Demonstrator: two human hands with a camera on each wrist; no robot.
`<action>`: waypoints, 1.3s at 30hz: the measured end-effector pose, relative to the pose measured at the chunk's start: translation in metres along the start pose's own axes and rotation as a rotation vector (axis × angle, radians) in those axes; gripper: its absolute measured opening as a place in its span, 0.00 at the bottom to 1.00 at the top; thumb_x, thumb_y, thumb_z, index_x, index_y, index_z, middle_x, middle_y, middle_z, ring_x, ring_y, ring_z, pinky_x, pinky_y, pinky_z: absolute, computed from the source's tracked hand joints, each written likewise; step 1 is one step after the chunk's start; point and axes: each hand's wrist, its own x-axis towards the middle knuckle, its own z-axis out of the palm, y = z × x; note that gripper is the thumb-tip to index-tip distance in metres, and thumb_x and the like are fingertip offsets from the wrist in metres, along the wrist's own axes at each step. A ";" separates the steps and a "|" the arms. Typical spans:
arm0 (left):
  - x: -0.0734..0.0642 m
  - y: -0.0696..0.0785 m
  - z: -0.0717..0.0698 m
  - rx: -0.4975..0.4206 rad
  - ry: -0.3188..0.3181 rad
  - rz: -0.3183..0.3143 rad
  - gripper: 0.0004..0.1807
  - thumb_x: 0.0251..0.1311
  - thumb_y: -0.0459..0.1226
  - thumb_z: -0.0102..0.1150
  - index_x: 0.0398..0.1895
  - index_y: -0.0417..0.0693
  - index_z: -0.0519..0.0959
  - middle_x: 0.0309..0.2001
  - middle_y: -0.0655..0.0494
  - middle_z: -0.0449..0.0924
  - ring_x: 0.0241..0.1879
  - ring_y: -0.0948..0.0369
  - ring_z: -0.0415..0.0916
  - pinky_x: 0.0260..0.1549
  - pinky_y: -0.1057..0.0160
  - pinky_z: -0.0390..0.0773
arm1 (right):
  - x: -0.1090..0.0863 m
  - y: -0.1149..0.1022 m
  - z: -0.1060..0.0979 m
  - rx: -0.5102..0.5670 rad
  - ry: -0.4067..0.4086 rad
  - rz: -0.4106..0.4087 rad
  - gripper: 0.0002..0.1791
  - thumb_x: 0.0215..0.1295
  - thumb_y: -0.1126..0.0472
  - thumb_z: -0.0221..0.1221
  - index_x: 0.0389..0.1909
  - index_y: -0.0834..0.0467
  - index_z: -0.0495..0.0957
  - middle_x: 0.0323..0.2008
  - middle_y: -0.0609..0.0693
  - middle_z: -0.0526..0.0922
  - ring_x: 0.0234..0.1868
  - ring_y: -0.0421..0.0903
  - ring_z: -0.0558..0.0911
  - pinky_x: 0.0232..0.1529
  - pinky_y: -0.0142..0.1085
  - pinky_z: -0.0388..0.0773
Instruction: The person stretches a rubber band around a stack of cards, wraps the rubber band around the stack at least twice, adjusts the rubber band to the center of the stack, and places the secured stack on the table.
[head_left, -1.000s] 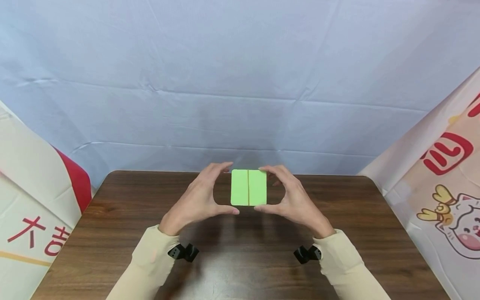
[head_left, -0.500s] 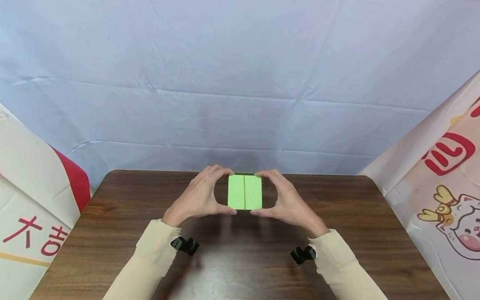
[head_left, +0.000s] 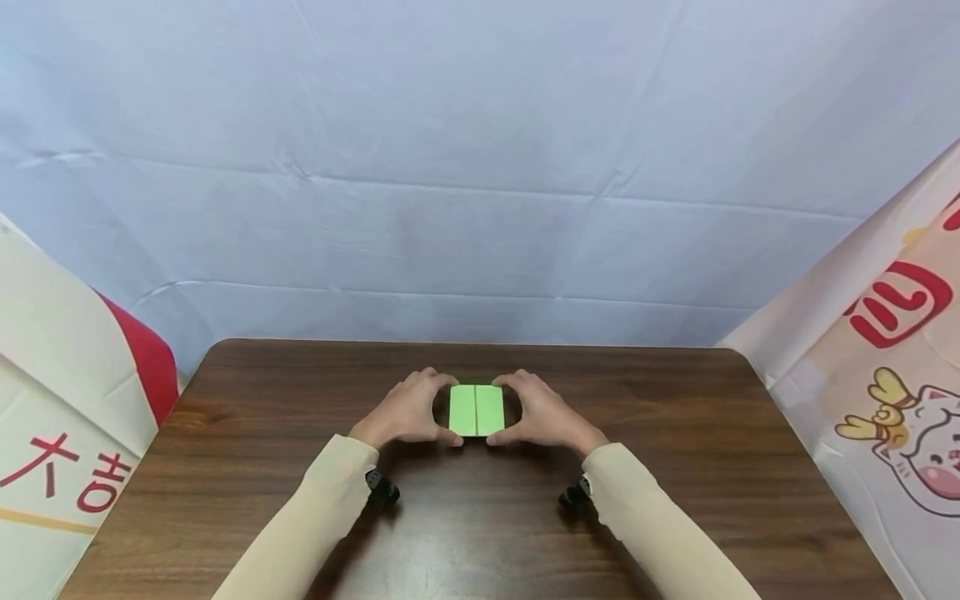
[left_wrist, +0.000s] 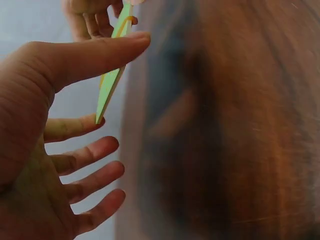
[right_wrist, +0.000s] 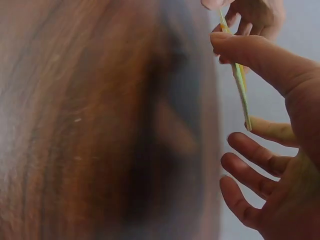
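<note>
A thin, light green square stack of paper or cards (head_left: 463, 411), with rounded corners, has a yellowish rubber band (head_left: 476, 412) round its middle. My left hand (head_left: 408, 410) pinches its left side between thumb and index finger, at the near and far edges. On the other side my right hand (head_left: 546, 410) pinches it the same way. In the left wrist view the stack (left_wrist: 112, 87) is seen edge-on, its lower corner at the index fingertip, the other fingers spread loosely. Edge-on too, the stack (right_wrist: 240, 92) shows in the right wrist view behind the thumb.
The hands are over a dark brown wooden table (head_left: 480, 517) with rounded far corners. A pale blue-grey cloth (head_left: 480, 167) hangs behind it. Printed banners stand at the left (head_left: 60, 400) and right (head_left: 885, 400). Each sleeved wrist carries a small black camera (head_left: 383, 490).
Both hands have carried the green stack down and away from the head camera, slightly left, so it looks smaller. The left fingertips, earlier just off the stack, now meet its edges.
</note>
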 end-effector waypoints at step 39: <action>0.056 -0.020 0.008 0.066 -0.036 -0.187 0.52 0.48 0.53 0.79 0.75 0.47 0.65 0.66 0.42 0.61 0.65 0.42 0.57 0.61 0.40 0.62 | 0.068 0.020 0.003 -0.145 -0.035 0.132 0.53 0.47 0.44 0.80 0.73 0.57 0.69 0.51 0.56 0.72 0.53 0.54 0.68 0.48 0.50 0.64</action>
